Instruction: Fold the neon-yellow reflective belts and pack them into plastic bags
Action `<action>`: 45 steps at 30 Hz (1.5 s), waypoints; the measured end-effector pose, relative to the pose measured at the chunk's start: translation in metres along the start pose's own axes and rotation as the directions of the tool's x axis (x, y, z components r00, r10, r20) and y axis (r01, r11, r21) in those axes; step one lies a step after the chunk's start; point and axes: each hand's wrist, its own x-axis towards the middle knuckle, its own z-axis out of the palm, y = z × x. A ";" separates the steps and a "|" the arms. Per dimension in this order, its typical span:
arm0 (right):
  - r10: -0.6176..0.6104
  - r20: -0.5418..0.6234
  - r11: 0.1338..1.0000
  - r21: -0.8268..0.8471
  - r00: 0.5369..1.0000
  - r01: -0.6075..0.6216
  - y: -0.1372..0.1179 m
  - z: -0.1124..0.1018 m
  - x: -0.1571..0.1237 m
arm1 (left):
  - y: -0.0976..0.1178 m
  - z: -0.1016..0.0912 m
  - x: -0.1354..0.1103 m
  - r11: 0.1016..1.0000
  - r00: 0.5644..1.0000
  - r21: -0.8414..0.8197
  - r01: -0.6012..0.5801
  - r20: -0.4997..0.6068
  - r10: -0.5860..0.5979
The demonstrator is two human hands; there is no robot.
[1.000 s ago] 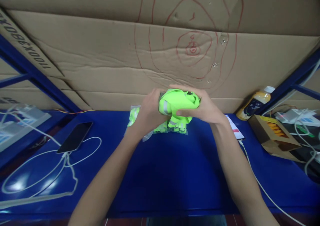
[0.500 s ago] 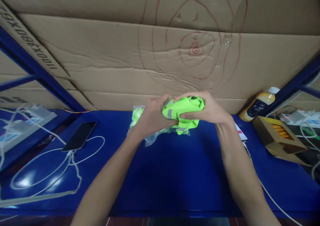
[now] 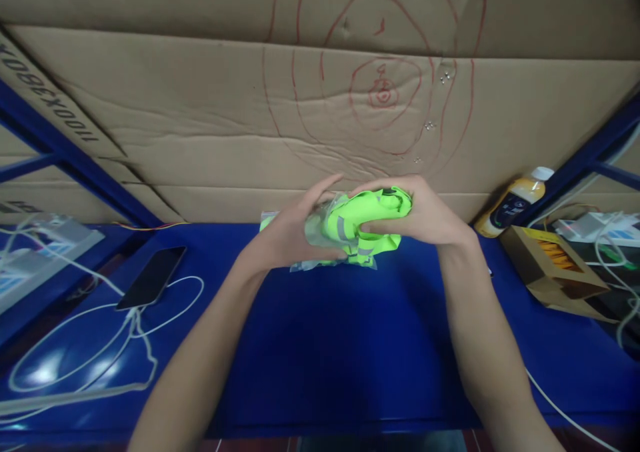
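Note:
A bright yellow-green reflective vest [image 3: 370, 212], folded into a bundle with silver-grey strips, is held above the table. My right hand [image 3: 415, 215] is closed round its right end, thumb in front and fingers over the top. Clear plastic film [image 3: 317, 229] covers the bundle's left end. My left hand [image 3: 290, 229] curves about that end with its fingers lifted apart from the thumb, which lies low against the film. Behind and below, another yellow-green item in a clear bag [image 3: 269, 220] lies on the table, mostly hidden by my left hand.
Cardboard [image 3: 210, 119] with red-drawn rings stands behind the blue table [image 3: 340, 359]. To the left are a phone [image 3: 153, 279], white cables and a power strip [image 3: 47, 249]. On the right are a juice bottle [image 3: 515, 202] and an open cardboard box [image 3: 550, 265].
My left hand has loosened and shifted left, its fingers rising off the bundle, so the plastic film now shows. My right hand keeps its hold. The whole view has shifted slightly.

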 end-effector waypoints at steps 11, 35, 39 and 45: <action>0.002 0.041 1.000 0.028 0.999 -0.003 -0.003 0.004 0.003 | -0.023 -0.002 0.006 0.943 0.959 -0.267 0.199 0.253 -0.131; -0.101 -0.117 0.952 -0.301 0.988 0.062 -0.025 0.000 -0.012 | -0.003 0.016 0.010 0.925 0.979 -0.362 0.114 -0.118 -0.167; -0.096 -0.092 0.954 -0.291 0.991 0.065 -0.022 0.001 -0.011 | -0.004 0.021 0.009 0.982 0.961 -0.155 0.105 -0.237 -0.140; -0.161 -0.110 0.908 -0.406 0.981 0.104 -0.025 0.003 -0.011 | -0.010 0.018 0.012 0.933 0.988 -0.326 0.153 0.014 -0.157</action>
